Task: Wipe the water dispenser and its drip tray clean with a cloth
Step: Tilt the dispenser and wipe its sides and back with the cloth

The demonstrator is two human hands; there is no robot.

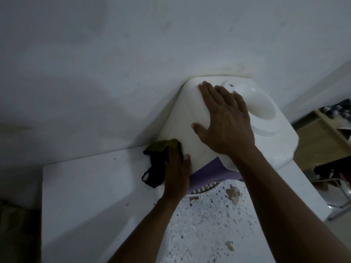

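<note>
**Against a scuffed white wall, we work the dispenser's side with a cloth**

Scuffed white wall (114, 63) fills the background, and the water dispenser (275, 143) stands hard against it, seen from above. Our right hand (226, 120) lies flat on the dispenser's top, fingers straight and spread wide, holding nothing and steadying the unit just beside its round bottle well (262, 109). Our left hand (176, 173) is low on the dispenser's left side. Its fingers are bunched around a dark cloth (157, 164) with an olive corner, and it presses the cloth to the panel while the thumb rests on the white plastic.

We judge the job partly done at most. The wipe is on the left side panel, and nothing shows whether the top or front has been cleaned. The drip tray is out of sight, so it may be left to do. Below the dispenser sits a purple object (214, 171) that we cannot identify. A white slab (95, 186) lies to the dispenser's left, and the speckled floor (205, 224) in front of it carries pale stains.

No brand or label can be read. A few small dark marks near the well, on the dispenser's top, are too small to tell.
</note>
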